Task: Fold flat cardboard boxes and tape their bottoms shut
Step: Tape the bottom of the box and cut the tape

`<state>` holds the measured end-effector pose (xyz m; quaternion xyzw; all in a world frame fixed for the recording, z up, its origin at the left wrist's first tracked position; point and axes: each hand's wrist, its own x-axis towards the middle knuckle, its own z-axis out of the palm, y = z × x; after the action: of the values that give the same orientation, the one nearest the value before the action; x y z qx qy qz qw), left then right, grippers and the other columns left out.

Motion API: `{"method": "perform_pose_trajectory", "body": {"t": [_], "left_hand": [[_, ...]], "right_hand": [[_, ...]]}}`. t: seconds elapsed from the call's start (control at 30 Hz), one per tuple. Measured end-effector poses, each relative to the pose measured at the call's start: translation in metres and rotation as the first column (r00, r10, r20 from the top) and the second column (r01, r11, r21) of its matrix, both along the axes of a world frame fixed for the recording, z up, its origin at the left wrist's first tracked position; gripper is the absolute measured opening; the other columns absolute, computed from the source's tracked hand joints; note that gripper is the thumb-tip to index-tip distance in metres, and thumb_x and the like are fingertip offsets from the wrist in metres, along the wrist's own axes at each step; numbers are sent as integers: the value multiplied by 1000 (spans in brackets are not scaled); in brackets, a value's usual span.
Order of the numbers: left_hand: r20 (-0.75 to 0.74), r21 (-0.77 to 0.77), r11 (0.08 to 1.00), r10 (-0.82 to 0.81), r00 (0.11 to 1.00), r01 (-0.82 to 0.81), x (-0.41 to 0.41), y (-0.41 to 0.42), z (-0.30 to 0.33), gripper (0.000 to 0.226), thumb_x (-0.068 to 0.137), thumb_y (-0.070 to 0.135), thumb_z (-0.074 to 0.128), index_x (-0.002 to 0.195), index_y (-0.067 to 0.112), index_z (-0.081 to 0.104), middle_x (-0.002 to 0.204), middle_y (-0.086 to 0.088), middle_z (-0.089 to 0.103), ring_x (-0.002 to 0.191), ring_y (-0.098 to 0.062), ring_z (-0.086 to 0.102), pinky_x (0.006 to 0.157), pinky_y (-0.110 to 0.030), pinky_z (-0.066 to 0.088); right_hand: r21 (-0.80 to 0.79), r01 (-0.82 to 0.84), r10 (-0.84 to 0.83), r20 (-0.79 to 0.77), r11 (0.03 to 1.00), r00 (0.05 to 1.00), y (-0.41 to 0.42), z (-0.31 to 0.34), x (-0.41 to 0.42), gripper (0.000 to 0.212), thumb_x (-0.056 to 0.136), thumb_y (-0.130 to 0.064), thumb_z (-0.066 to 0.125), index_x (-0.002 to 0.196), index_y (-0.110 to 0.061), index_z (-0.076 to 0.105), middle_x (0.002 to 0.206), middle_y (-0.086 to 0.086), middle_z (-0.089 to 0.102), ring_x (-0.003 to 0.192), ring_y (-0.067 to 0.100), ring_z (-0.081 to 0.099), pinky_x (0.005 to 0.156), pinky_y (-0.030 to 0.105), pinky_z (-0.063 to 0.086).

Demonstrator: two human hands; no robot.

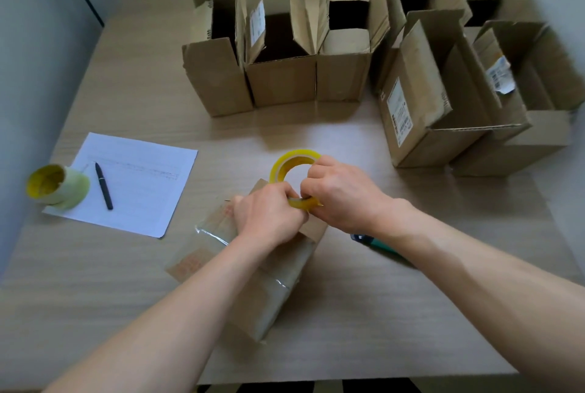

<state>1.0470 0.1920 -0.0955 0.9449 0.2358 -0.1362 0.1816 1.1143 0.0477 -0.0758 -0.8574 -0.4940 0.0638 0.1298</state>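
A brown cardboard box (253, 291) lies on its side on the table in front of me, with old clear tape across it. Over its far end I hold a yellow roll of clear tape (285, 164) upright. My right hand (345, 193) grips the roll's near rim, fingers curled through its hole. My left hand (269, 215) sits right beside it, fingers curled and pinching at the roll's lower edge. Whether a strip of tape is pulled free is hidden by the fingers.
Several open folded boxes (281, 76) stand in a row at the back and right (443, 101). A white sheet (142, 183) with a black pen (103, 185) and a second tape roll (57, 188) lies left. A blue-green utility knife (376, 244) peeks from under my right wrist.
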Motion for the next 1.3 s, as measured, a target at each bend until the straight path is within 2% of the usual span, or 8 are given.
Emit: {"method": "perform_pose_trajectory", "body": {"t": [0.13,0.27,0.4,0.53,0.7,0.97,1.1,1.3], "left_hand": [[61,65,995,-86,994,82,-7,0,-5,19,69,54,66,85,45,58,90,11,71,96,-20,64,84,-35,35],[107,44,995,-93,990,89,-7,3,-7,23,72,57,67,90,45,60,88,10,72,95,-21,63,84,-33,32],[7,-38,992,-118,993,118,3,2,-6,28,69,59,72,86,40,61,88,8,69,98,-21,63,70,-28,34],[-64,-35,990,-141,988,139,15,0,-3,26,65,49,72,87,38,63,83,11,63,94,-21,62,65,-27,34],[-40,-103,990,-101,994,96,18,3,-1,19,65,40,73,80,38,61,78,12,65,88,-19,63,64,-28,40],[-5,-144,985,-96,995,94,17,4,2,20,66,36,75,71,39,56,72,12,65,84,-18,62,68,-29,45],[26,-159,982,-102,994,105,15,6,1,21,66,33,75,73,39,56,65,15,62,78,-15,60,64,-27,40],[72,-147,978,-140,988,149,13,7,-1,19,68,31,73,79,38,59,61,16,57,78,-16,59,63,-25,36]], "right_hand": [[356,322,-278,-168,877,946,-50,-24,-10,46,67,-18,72,111,-10,67,114,7,62,110,27,54,95,32,45],[-175,571,-594,-129,802,794,-126,-72,-43,58,67,-30,70,124,-23,59,112,2,59,101,29,54,81,35,47],[-296,491,-540,-111,819,834,-151,-102,-63,48,74,-24,66,121,-19,62,100,6,58,90,33,56,73,42,50],[-60,591,-570,-358,805,739,-149,-98,-60,41,89,-16,53,129,-16,61,114,6,66,103,31,62,83,41,52],[251,485,-290,-549,838,784,-128,-75,-63,30,89,-36,56,114,-26,69,102,-16,70,90,3,65,78,19,49],[284,350,-182,-483,893,857,-102,-83,-48,27,91,-23,60,118,-21,67,107,-8,69,96,14,66,80,33,54],[197,212,-132,-357,957,925,-93,-89,-40,29,94,-29,55,121,-23,64,93,-1,64,81,26,64,61,39,54],[18,318,-307,-220,948,926,-113,-105,-33,31,81,-19,75,111,-23,71,88,3,64,79,32,63,58,37,49]]}}
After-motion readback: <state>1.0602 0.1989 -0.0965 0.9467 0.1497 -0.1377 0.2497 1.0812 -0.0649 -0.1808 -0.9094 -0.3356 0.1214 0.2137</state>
